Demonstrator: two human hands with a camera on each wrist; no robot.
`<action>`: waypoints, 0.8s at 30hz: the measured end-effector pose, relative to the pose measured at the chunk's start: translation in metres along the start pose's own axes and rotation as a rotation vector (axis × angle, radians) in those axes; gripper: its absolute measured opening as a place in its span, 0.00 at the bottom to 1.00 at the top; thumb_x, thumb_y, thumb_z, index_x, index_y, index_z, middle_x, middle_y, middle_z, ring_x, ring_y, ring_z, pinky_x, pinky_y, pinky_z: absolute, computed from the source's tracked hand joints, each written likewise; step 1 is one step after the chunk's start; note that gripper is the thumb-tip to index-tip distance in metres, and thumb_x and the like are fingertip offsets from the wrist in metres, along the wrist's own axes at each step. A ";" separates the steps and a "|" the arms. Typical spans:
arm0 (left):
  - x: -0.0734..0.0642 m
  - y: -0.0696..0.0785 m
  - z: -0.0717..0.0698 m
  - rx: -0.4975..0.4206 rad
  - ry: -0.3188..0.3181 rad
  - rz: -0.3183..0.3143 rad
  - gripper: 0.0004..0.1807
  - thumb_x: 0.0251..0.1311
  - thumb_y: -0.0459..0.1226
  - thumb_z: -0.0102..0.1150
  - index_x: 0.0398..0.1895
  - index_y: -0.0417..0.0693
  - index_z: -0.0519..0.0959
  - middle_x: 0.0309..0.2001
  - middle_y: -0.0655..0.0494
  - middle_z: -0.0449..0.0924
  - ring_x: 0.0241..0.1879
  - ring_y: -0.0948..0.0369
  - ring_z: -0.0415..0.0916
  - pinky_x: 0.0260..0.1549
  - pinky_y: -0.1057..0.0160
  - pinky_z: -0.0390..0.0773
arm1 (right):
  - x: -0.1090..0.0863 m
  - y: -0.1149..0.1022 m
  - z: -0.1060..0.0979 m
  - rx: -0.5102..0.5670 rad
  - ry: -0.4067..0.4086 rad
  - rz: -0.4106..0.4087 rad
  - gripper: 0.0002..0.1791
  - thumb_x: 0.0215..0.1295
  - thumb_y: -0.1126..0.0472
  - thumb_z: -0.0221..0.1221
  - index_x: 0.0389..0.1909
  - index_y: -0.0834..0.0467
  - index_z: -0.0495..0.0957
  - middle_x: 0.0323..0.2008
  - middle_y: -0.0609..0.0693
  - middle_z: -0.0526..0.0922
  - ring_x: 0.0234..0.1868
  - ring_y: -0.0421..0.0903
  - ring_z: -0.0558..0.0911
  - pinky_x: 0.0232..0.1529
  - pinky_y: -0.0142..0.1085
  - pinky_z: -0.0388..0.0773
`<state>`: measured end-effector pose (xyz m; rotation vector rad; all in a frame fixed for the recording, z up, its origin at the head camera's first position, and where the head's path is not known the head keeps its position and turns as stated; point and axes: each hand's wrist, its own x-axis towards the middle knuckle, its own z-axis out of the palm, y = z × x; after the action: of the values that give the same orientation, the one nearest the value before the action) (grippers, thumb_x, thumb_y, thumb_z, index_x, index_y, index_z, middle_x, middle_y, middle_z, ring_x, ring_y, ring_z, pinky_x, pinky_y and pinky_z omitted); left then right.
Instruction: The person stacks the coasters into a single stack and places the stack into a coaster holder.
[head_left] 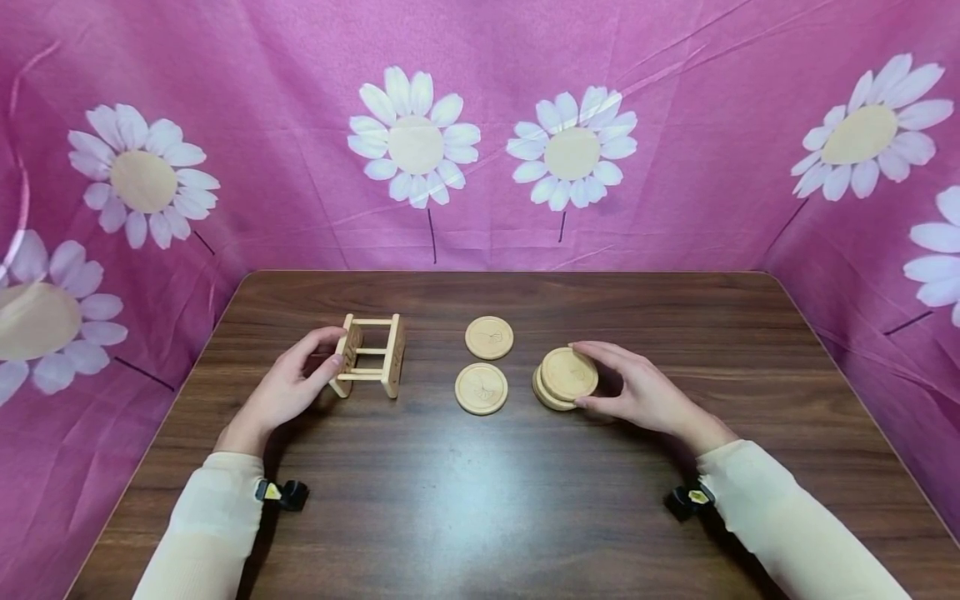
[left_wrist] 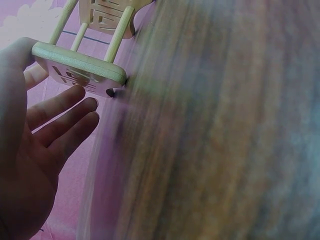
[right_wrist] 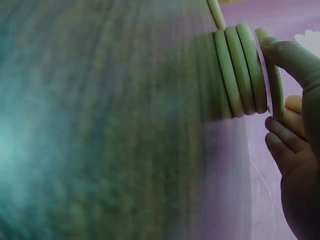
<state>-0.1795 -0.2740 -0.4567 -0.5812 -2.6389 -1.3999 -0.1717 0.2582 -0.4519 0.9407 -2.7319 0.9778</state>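
Remotely, I take the wooden rack (head_left: 393, 358) as my landmark and read outward from it. At its left side, the left hand (head_left: 292, 383) pinches the near side panel between thumb and index finger, so I would leave that grip light, just enough to steady the frame. Just right of the rack, two loose discs (head_left: 482, 389) lie flat on the counter (head_left: 450, 500), one behind the other. Farther right of the rack stands a stack (right_wrist: 242, 70) of similar discs, with a held disc (head_left: 568, 374) above it, pinched by its rim between the thumb and fingers of the right hand (head_left: 645, 392), which comes in from the side away from the rack. To handle this disc well, I judge the rim pinch right: I'd move it level and straight, without dragging it over the stack, since a sideways scrape could shift the ones beneath. From the head view alone I couldn't count the stack; the right wrist view shows three discs with a thin gap under the held one. The head view, in turn, gives me the engraved faces, while the left wrist view reveals the lower fingers loosely extended, not wrapped round the panel.
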 end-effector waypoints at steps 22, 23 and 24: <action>0.001 0.000 0.000 -0.005 0.002 0.006 0.20 0.77 0.28 0.57 0.70 0.38 0.76 0.56 0.36 0.85 0.53 0.73 0.78 0.53 0.82 0.74 | -0.003 -0.001 0.005 0.003 -0.026 0.020 0.44 0.57 0.59 0.81 0.74 0.60 0.75 0.69 0.60 0.82 0.70 0.60 0.80 0.72 0.13 0.53; 0.001 0.000 0.000 -0.007 0.002 0.004 0.21 0.77 0.28 0.57 0.70 0.38 0.76 0.56 0.36 0.85 0.53 0.73 0.78 0.53 0.82 0.74 | -0.003 0.000 0.005 0.005 -0.025 0.021 0.44 0.57 0.59 0.81 0.74 0.60 0.75 0.69 0.59 0.82 0.70 0.60 0.80 0.72 0.13 0.53; 0.001 0.000 0.000 -0.009 0.001 0.003 0.21 0.77 0.28 0.57 0.70 0.38 0.76 0.56 0.36 0.85 0.53 0.73 0.78 0.53 0.82 0.74 | -0.003 0.000 0.005 0.007 -0.026 0.023 0.44 0.57 0.59 0.81 0.74 0.60 0.75 0.69 0.59 0.82 0.70 0.60 0.80 0.72 0.13 0.53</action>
<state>-0.1802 -0.2736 -0.4566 -0.5853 -2.6312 -1.4115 -0.1687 0.2563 -0.4565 0.9318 -2.7689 0.9870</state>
